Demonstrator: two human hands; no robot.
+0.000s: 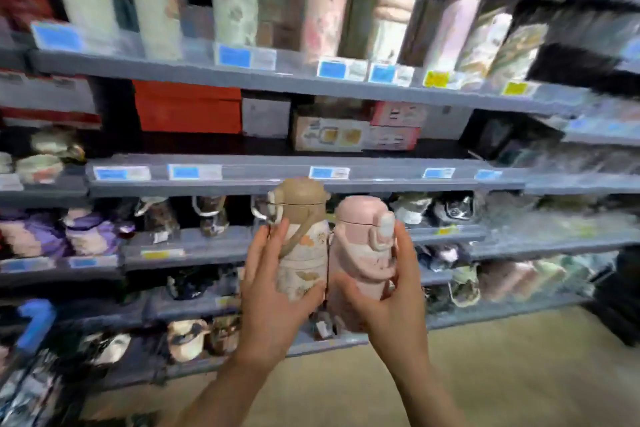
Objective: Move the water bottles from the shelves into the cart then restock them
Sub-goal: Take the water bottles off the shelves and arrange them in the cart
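Two small plastic bottles stood upright, touching, before the grey shelf edges (214, 185): the brown-lidded one (304, 239) gripped by the left hand (273, 295), the pink one (363, 246) by the right hand (388, 291), probably to carry both together.

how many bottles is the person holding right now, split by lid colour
Tan-lid bottle, held by the left hand: 1
Pink-lid bottle, held by the right hand: 1
Total: 2

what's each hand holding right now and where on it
Left hand grips the tan-lidded bottle around its body; right hand grips the pink bottle likewise.
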